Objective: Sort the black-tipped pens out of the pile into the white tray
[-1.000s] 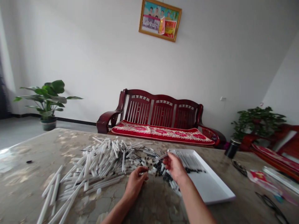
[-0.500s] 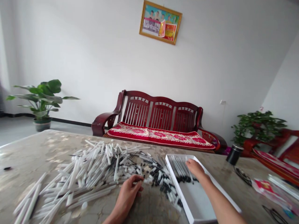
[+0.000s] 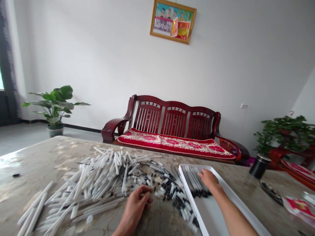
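Observation:
My left hand (image 3: pixel 137 205) rests on the table with its thumb and fingers pinched together; what they hold, if anything, is too small to make out. Beside it spreads a big heap of whitish translucent pen tubes (image 3: pixel 98 177). Short black and white pen caps (image 3: pixel 176 193) lie scattered between this hand and a shallow white box (image 3: pixel 211 216). Inside the box, slim clear pens (image 3: pixel 193 177) with black ends lie side by side. My right hand (image 3: pixel 208 178) is over the far end of that row, fingers closed at the pens; the fingertips are partly hidden.
A black cylindrical canister (image 3: pixel 259 166) stands to the right of the box. Near it lie a dark cable (image 3: pixel 272 193) and a red and clear plastic packet (image 3: pixel 301 208). A small dark piece (image 3: pixel 16 175) sits far left on the table. Beyond is a wooden bench (image 3: pixel 169 121).
The view has swung slightly left, so everything appears farther right. The slanted pen under my right hand now lies in line with the row. My left hand keeps its pinched pose.

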The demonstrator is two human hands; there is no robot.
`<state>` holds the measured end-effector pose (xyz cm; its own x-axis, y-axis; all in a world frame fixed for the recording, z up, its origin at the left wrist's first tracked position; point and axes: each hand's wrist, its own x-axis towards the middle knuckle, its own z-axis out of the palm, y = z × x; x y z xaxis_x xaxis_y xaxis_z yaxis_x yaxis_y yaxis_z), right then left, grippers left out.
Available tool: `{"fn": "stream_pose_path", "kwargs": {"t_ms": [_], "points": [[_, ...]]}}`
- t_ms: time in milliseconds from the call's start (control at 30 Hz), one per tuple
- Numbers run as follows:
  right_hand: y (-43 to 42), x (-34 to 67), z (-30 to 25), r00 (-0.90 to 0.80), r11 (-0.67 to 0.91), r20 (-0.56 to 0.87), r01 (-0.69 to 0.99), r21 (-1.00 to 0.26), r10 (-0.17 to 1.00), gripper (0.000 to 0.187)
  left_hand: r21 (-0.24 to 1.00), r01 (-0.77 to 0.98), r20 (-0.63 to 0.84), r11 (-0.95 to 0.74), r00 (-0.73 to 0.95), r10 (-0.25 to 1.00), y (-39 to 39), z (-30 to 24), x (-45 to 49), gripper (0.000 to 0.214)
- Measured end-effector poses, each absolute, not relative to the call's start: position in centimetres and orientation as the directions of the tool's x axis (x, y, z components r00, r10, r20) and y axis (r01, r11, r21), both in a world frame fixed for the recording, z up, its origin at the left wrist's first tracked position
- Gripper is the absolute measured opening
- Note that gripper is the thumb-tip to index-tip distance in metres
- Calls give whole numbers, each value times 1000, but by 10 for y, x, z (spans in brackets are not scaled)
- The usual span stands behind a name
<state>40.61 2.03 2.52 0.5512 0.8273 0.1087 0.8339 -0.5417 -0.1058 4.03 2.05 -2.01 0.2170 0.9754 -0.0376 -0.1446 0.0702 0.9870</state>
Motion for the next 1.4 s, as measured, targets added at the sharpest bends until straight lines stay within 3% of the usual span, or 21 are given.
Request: {"fn": "stream_pose_path", "kwargs": {"t_ms": [167,367,500,633,767,900,1067,1167,1267,1400], "points": [[16,383,38,503,-482,158,863,-150,850,24,992,-121,-11,32,172,985,20,-19,38,26],[24,284,47,207,-134,222,943,-303,953,24,953,86,262,-291,253,931,-3,-14,40,12],[25,199,36,-42,126,223,918,-377,974,23,991,-42,131,-126,161,978,-5,-7,37,42],[31,143,29,-35,89,182,951,-297,983,24,980,-171,86,-100,-87,992,11,-3,25,52],[41,122,31,9,43,203,968,-247,979,22,963,-254,33,-85,-205,978,26,-9,15,55],[39,118,33,-55,88,175,978,-187,983,14,929,-359,-28,-94,-320,947,36,-18,11,56],[24,119,31,-138,144,113,988,-49,984,14,927,-366,-52,-83,-344,937,40,-21,11,52],[18,125,30,-127,134,121,990,-48,984,14,939,-338,-33,-70,-289,957,37,-19,15,51],[16,137,27,-81,111,189,982,-155,979,13,963,-265,-6,-49,-203,979,31,-16,20,46],[18,157,13,46,96,257,852,-514,965,12,992,-121,34,-43,-78,996,23,-15,25,39]]}}
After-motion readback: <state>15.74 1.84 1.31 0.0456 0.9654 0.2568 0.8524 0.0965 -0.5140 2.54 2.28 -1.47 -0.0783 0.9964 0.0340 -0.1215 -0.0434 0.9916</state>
